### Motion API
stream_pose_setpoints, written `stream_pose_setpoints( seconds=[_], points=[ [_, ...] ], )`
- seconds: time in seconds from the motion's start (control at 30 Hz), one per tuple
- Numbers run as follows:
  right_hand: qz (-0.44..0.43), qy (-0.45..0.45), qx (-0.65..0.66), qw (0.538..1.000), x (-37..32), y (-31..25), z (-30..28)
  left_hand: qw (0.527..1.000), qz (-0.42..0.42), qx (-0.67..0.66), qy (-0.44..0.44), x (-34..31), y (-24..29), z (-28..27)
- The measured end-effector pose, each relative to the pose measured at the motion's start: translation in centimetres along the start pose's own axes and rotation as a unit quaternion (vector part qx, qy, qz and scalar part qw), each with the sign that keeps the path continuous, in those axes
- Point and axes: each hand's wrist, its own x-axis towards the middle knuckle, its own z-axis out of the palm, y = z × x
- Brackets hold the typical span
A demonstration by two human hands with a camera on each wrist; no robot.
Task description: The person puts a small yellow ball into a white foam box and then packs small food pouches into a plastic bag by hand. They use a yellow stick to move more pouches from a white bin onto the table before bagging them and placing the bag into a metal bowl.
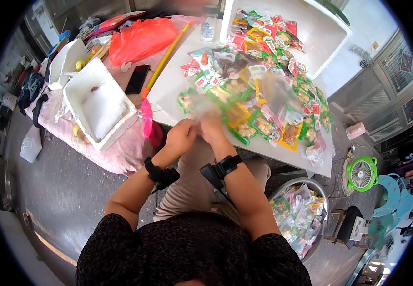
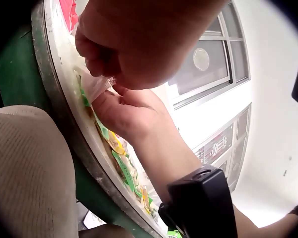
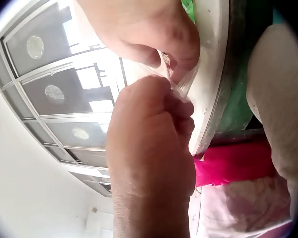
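Observation:
In front of the body, at the table's near edge, both hands meet over a small clear plastic bag point(image 3: 187, 85). My left hand point(image 1: 181, 137) pinches one side of its mouth with curled fingers. Close beside it, my right hand point(image 1: 211, 127) grips the other side; its fingertips blur in the head view. The plastic point(image 2: 96, 87) stretches between the hands in the left wrist view, and a small reddish patch shows between the fingers in the right wrist view. What lies inside the bag is mostly hidden. Colourful food packets point(image 1: 263, 125) with green, yellow and red edges lie just beyond the hands.
A white foam box point(image 1: 330, 40) lies tipped at the back, packets spilling from it. On the left stand another foam box point(image 1: 116, 133), a phone point(image 1: 137, 79) and a red plastic bag point(image 1: 142, 40). A metal basin point(image 1: 327, 209) of packets sits on the floor at right, near a green fan point(image 1: 362, 173).

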Motion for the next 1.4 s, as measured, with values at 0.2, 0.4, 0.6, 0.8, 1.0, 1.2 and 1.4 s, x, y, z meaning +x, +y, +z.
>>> stream_pose_setpoints(
  seconds=[0.2,0.4,0.6,0.8,1.0,1.2,1.4],
  points=[
    [-0.166,-0.021,-0.332,0.929,-2.3,0.1,-5.4,0.999,-0.039,-0.028,-0.005,-0.6,0.0,0.7],
    [-0.403,0.119,-0.653,0.631,-5.5,-0.6,-11.5,0.998,-0.055,-0.027,-0.003,-0.6,0.6,0.9],
    [-0.393,0.059,-0.688,0.608,-7.4,-0.4,-11.5,0.995,0.068,0.03,0.067,-1.2,2.2,1.3],
    [-0.411,0.02,-0.651,0.638,-7.2,0.2,-12.6,0.966,-0.062,-0.21,-0.141,-4.4,4.2,5.4],
    [-0.407,0.074,-0.692,0.592,-6.5,-1.2,-12.8,0.732,-0.376,-0.527,-0.212,-3.0,4.9,7.2],
    [-0.448,0.027,-0.654,0.609,-6.6,-0.5,-13.8,0.621,-0.388,-0.637,-0.242,-1.8,5.2,8.5],
    [-0.469,-0.003,-0.57,0.675,-7.8,-0.5,-13.8,0.555,-0.391,-0.719,-0.147,-2.0,6.4,8.9]
  ],
)
